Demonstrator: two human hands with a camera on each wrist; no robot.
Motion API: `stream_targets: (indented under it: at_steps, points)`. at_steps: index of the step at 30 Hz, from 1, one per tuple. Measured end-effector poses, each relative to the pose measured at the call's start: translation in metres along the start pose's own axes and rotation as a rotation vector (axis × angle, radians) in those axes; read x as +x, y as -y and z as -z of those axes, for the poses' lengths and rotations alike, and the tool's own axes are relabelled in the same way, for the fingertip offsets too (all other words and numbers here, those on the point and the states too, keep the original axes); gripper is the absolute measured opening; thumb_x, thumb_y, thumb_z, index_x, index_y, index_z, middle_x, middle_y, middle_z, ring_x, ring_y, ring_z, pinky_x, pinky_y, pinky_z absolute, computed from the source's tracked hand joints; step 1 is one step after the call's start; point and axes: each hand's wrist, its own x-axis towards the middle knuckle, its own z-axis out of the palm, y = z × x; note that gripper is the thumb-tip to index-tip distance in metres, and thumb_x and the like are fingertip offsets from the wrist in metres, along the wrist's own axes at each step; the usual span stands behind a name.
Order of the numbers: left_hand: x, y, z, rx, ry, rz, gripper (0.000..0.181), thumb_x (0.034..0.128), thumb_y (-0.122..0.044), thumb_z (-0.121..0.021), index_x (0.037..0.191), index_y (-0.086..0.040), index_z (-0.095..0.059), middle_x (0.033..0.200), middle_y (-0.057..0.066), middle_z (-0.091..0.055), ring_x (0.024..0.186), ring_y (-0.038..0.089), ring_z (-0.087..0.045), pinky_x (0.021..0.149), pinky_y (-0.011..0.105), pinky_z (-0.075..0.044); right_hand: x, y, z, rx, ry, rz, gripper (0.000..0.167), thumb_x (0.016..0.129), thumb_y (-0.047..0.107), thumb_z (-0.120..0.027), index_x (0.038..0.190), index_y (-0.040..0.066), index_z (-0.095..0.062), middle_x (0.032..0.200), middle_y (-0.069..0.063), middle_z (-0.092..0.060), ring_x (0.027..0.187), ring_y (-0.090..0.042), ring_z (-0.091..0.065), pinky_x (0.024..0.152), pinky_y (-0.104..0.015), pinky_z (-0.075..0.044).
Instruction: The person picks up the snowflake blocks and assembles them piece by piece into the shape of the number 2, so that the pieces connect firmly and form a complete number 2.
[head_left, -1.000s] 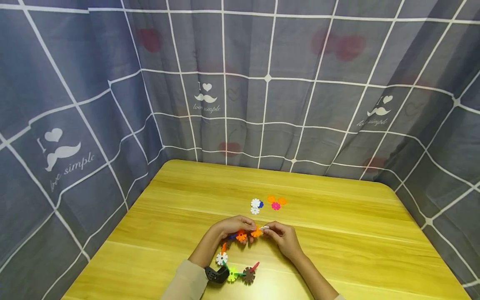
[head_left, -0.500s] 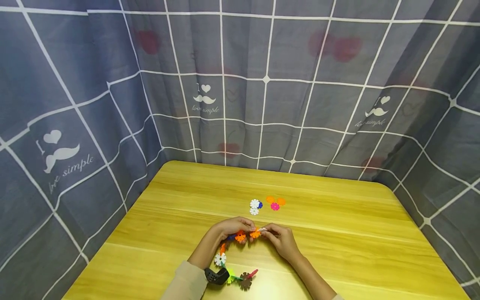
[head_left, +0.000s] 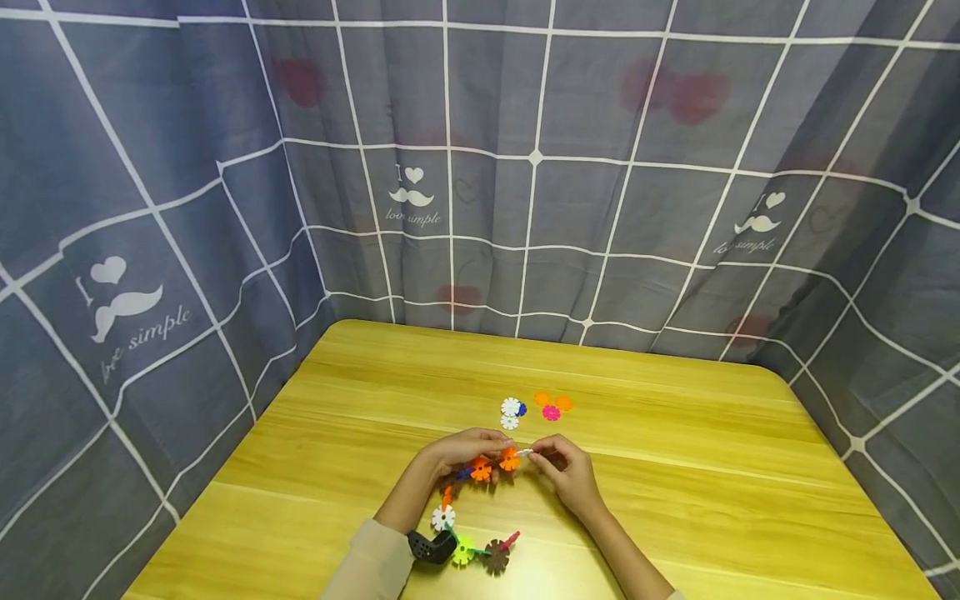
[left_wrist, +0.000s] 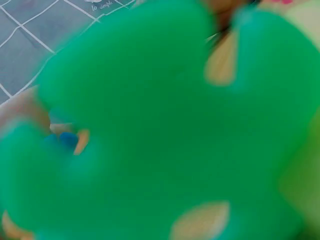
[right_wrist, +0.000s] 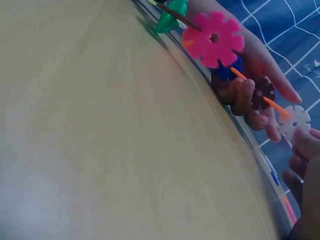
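Note:
A chain of notched plastic snowflake discs curves over the table in the head view. My left hand (head_left: 468, 450) grips its upper stretch, near two orange discs (head_left: 481, 469) and a blue one. In the right wrist view its fingers curl beside a brown disc (right_wrist: 263, 93). My right hand (head_left: 567, 475) pinches a white disc (right_wrist: 294, 122), which joins an orange disc (right_wrist: 276, 106) at the chain's end. Lower down hang a white disc (head_left: 443, 517), a lime disc (head_left: 462, 551), a brown disc and a pink disc (right_wrist: 214, 40). A blurred green disc (left_wrist: 165, 130) fills most of the left wrist view.
Loose discs lie beyond my hands on the wooden table (head_left: 712, 467): white ones (head_left: 511, 407), a blue one (head_left: 522, 409), orange ones (head_left: 563, 403) and a pink one (head_left: 551, 412). A grey checked curtain (head_left: 495, 200) stands around the table's far and side edges.
The orange disc at the chain's end has turned and risen slightly, along with the white disc. My left fingers have shifted off its face; the right hand has moved up a little.

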Motion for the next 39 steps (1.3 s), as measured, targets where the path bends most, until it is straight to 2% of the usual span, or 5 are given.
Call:
stream_targets:
  at_steps: [6, 15, 22, 29, 39]
  points:
    - [0.001, -0.001, -0.001, -0.035, 0.087, -0.03, 0.042, 0.0981, -0.033, -0.044, 0.117, 0.002, -0.059, 0.098, 0.016, -0.067, 0.071, 0.017, -0.063, 0.082, 0.037, -0.049, -0.001, -0.001, -0.002, -0.046, 0.016, 0.063, 0.014, 0.077, -0.013, -0.065, 0.088, -0.004, -0.064, 0.082, -0.015, -0.064, 0.07, -0.027, -0.062, 0.062, -0.029, -0.053]
    - [0.003, 0.0, -0.008, -0.095, 0.057, -0.038, 0.039, 0.0977, -0.027, -0.046, 0.118, 0.003, -0.059, 0.106, 0.02, -0.064, 0.071, 0.013, -0.061, 0.067, 0.025, -0.048, -0.003, -0.034, -0.004, -0.143, -0.041, 0.074, 0.02, 0.081, -0.007, -0.066, 0.096, 0.006, -0.07, 0.086, -0.004, -0.067, 0.072, -0.017, -0.061, 0.061, -0.02, -0.051]
    - [0.006, 0.002, -0.008, -0.057, 0.053, -0.045, 0.041, 0.0966, -0.027, -0.049, 0.121, 0.004, -0.057, 0.103, 0.014, -0.067, 0.065, 0.009, -0.059, 0.063, 0.022, -0.046, 0.013, -0.05, 0.003, -0.455, -0.2, -0.122, 0.02, 0.081, -0.001, -0.067, 0.101, 0.001, -0.07, 0.083, -0.004, -0.063, 0.066, -0.013, -0.054, 0.057, -0.024, -0.046]
    - [0.009, 0.005, -0.006, -0.067, 0.055, -0.045, 0.041, 0.0964, -0.027, -0.049, 0.12, 0.006, -0.056, 0.102, 0.013, -0.067, 0.066, 0.008, -0.058, 0.064, 0.023, -0.047, 0.025, -0.061, 0.007, -0.734, -0.12, -0.196, 0.028, 0.083, 0.019, -0.07, 0.105, 0.003, -0.069, 0.094, -0.013, -0.053, 0.085, -0.027, -0.049, 0.066, -0.037, -0.044]
    - [0.008, 0.004, -0.003, -0.169, 0.04, -0.058, 0.042, 0.0965, -0.023, -0.049, 0.123, 0.009, -0.05, 0.11, 0.015, -0.064, 0.072, 0.01, -0.06, 0.064, 0.021, -0.047, 0.024, -0.062, 0.006, -0.625, -0.083, -0.164, 0.026, 0.076, 0.018, -0.076, 0.097, 0.004, -0.068, 0.095, -0.007, -0.058, 0.086, -0.022, -0.049, 0.072, -0.036, -0.044]
